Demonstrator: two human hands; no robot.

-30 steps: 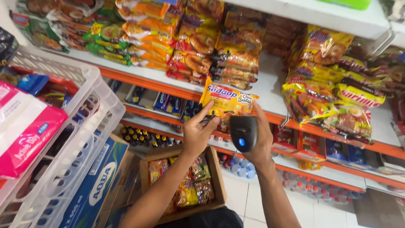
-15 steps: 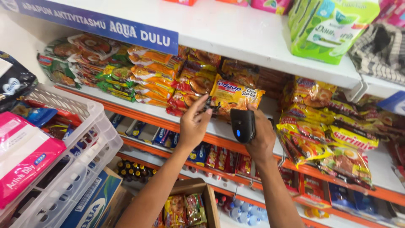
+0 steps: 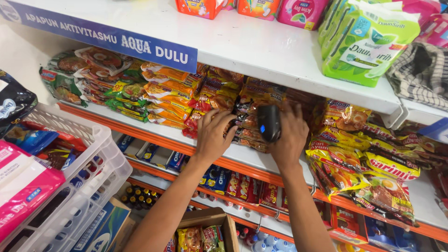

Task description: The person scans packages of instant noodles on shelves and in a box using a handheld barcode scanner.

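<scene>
On the middle shelf, stacked noodle packets pressed by left hand with fingers spread, black scanner gripped by right hand, blue strip sign at ten o'clock, green packs at two o'clock.

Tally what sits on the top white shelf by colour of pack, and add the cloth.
Orange packs: 2
Pink packs: 2, counting the one partly cut off at the far right
Green packs: 1 bundle, which may hold more than one
Checked cloth: 1
Total: 6
</scene>
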